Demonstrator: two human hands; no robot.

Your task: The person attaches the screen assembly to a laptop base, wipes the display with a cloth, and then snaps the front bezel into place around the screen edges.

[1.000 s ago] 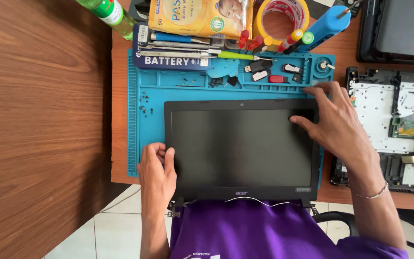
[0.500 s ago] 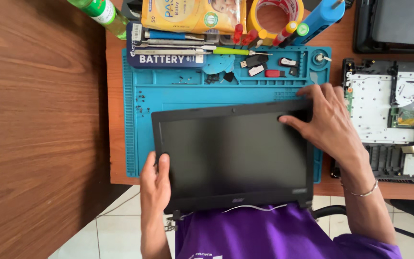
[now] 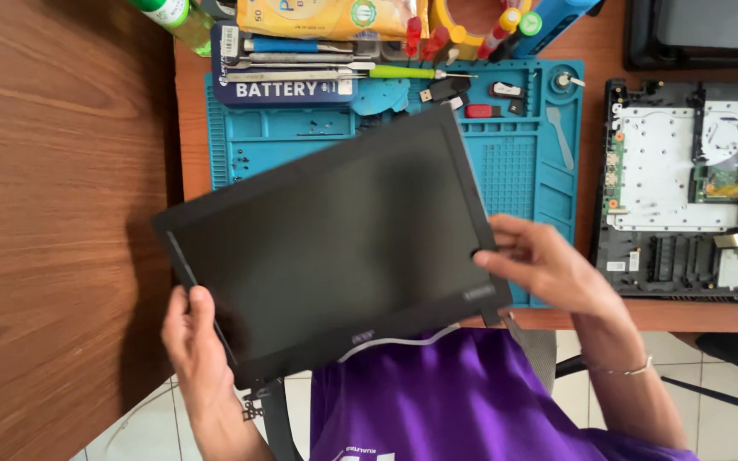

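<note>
fingers (image 3: 518, 243) of the right hand (image 3: 548, 269) are pinched on the right edge of the screen (image 3: 326, 248), thumb on the dark face, the rest curled behind. left hand (image 3: 194, 337) grips the lower left edge, thumb on the bezel, fingers hidden underneath. both hands closed on it, holding it up off the desk (image 3: 61, 213), tilted with its right end farther from the body. screen sits above the blue mat (image 3: 523, 171), covering most of it, over a purple shirt (image 3: 454, 393). along the mat's far edge lie tweezers and a screwdriver (image 3: 403, 72), small parts in the trays. off to the right, well apart from the hands, an opened laptop base (image 3: 694, 188) with its board showing. green bottle (image 3: 168, 17) at top left.
</note>
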